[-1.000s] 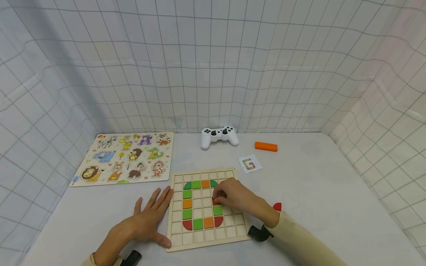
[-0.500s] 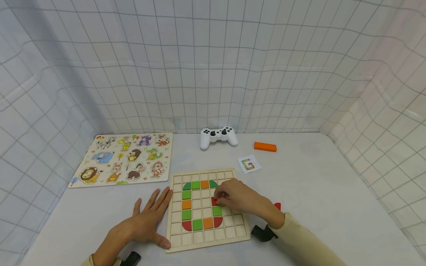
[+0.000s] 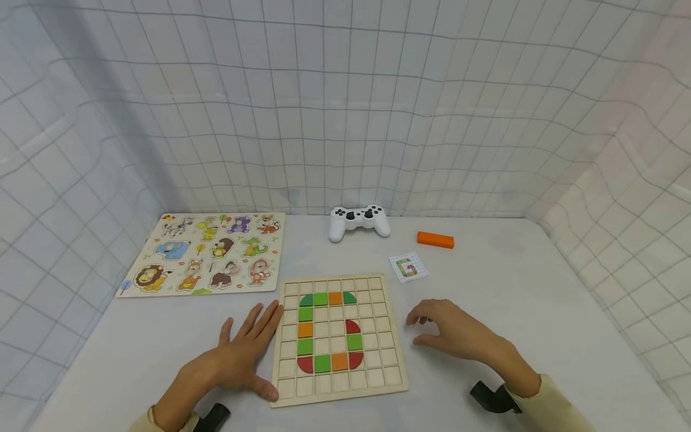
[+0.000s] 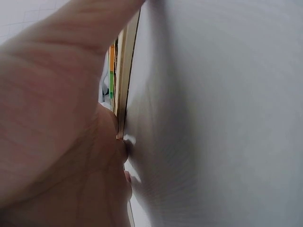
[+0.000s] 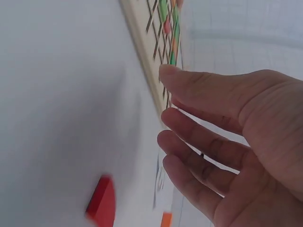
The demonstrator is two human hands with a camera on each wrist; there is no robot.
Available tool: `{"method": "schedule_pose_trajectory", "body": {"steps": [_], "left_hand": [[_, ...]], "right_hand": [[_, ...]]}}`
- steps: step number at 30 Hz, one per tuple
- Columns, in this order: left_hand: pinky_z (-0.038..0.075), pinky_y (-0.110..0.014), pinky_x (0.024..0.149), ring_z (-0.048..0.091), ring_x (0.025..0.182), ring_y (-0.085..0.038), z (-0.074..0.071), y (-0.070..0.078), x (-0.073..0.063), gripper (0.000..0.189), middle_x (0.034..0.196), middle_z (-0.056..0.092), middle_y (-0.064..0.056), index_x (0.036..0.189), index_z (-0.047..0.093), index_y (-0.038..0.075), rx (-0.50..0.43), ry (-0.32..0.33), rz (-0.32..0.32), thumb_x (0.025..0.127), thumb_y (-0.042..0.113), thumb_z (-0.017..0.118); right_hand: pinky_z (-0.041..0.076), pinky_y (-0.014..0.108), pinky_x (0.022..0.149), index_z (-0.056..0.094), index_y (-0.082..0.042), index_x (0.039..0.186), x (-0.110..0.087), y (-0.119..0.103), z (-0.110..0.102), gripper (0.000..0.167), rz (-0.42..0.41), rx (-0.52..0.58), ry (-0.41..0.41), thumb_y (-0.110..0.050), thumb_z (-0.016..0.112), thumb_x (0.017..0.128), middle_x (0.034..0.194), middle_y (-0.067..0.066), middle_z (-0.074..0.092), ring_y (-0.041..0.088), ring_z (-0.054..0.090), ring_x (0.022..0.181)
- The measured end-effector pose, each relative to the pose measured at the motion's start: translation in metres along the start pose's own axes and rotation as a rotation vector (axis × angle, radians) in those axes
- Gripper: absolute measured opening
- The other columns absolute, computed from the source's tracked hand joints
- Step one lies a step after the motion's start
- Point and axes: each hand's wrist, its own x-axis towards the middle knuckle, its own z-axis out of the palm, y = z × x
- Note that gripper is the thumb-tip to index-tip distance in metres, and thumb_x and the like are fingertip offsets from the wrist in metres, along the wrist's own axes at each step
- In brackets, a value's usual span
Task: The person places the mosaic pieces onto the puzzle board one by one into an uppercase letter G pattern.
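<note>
A square wooden grid board lies on the white table. Green, orange and red tiles sit in its cells in a G-like shape, and a red quarter-round tile forms the inner end. Spread out flat, my left hand touches the board's left edge with its fingertips and thumb. To the right of the board hovers my right hand, fingers loosely bent and apart from the thumb, holding nothing. A loose red tile shows on the table in the right wrist view; in the head view that hand hides it.
A small pattern card lies behind the board at right, with an orange block beyond it. A white game controller is at the back. An animal puzzle board lies at back left. Grid-patterned cloth walls surround the table.
My right hand has let go of the red quarter-round tile, which stays on the board, and has moved right, off the board. My left hand keeps its place.
</note>
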Motion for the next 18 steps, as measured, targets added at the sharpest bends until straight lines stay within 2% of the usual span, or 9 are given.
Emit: {"method": "schedule_pose_trajectory", "body": {"steps": [5,9,14,18], "left_hand": [[-0.012,-0.080,0.105,-0.015,0.152,-0.044,-0.002,0.006,-0.002,0.149,0.169,-0.009,-0.015,0.162,-0.003,0.010,-0.007,-0.002,-0.007,0.054,0.068,0.084],[-0.014,-0.079,0.106,-0.017,0.153,-0.042,0.001,0.003,0.000,0.151,0.169,-0.010,-0.013,0.162,-0.003,0.012,0.002,-0.001,-0.014,0.053,0.072,0.082],[-0.013,-0.078,0.108,-0.016,0.154,-0.039,0.005,-0.003,0.003,0.152,0.170,-0.009,-0.010,0.162,-0.002,0.016,0.022,0.015,-0.019,0.049,0.079,0.078],[-0.014,-0.079,0.106,-0.016,0.153,-0.041,0.002,-0.001,0.001,0.151,0.169,-0.009,-0.012,0.162,-0.003,0.015,0.002,0.007,-0.006,0.052,0.075,0.081]], "right_hand": [[0.055,0.035,0.088,0.070,-0.019,0.110,-0.022,0.021,-0.005,0.028,0.048,-0.007,0.024,-0.022,0.081,0.085,0.109,-0.009,0.066,0.014,0.061,0.103],[0.054,0.038,0.091,0.070,-0.021,0.110,-0.034,0.035,-0.007,0.031,0.079,-0.034,0.031,-0.026,0.083,0.082,0.110,-0.012,0.065,0.014,0.060,0.105],[0.054,0.033,0.087,0.069,-0.021,0.110,-0.044,0.047,-0.008,0.033,0.085,-0.012,0.036,-0.026,0.084,0.081,0.107,-0.013,0.064,0.010,0.059,0.099],[0.054,0.029,0.085,0.070,-0.019,0.110,-0.048,0.052,-0.007,0.032,0.072,0.034,0.031,-0.023,0.083,0.082,0.105,-0.014,0.065,0.007,0.059,0.095]]}}
